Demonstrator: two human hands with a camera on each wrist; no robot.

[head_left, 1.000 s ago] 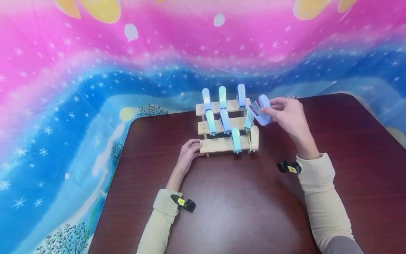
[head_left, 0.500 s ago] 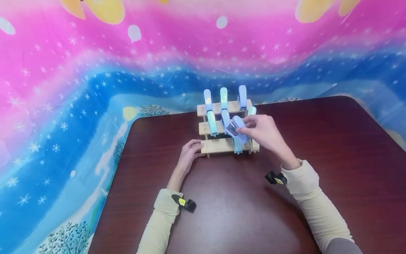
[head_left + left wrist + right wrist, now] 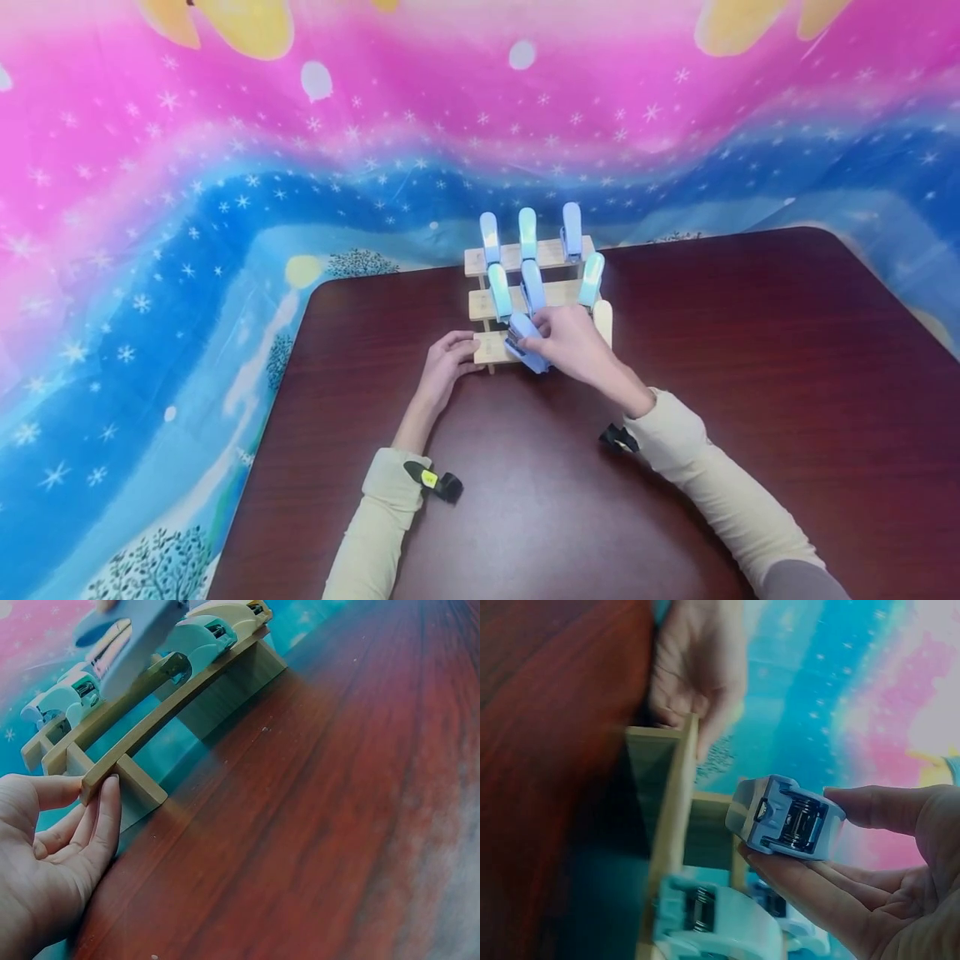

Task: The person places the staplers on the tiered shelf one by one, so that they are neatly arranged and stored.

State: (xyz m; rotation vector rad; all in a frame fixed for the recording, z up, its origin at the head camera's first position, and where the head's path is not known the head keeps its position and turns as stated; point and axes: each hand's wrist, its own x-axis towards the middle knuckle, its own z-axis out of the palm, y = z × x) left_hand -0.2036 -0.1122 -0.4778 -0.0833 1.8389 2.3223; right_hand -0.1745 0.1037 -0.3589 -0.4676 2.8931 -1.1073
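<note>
Your right hand [image 3: 570, 342] pinches the stapler [image 3: 525, 352] by its sides, just above the lowest step of the rack [image 3: 495, 346]. It looks light, stiff, smooth plastic — keep the grip there. Left hand [image 3: 446, 358] steadies the rack's end, fingers straight.

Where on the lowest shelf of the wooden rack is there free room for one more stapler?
On the lowest shelf, bare wood shows at its left end, between the left hand and the stapler in the right hand. The two upper shelves are crowded, with three staplers each.
</note>
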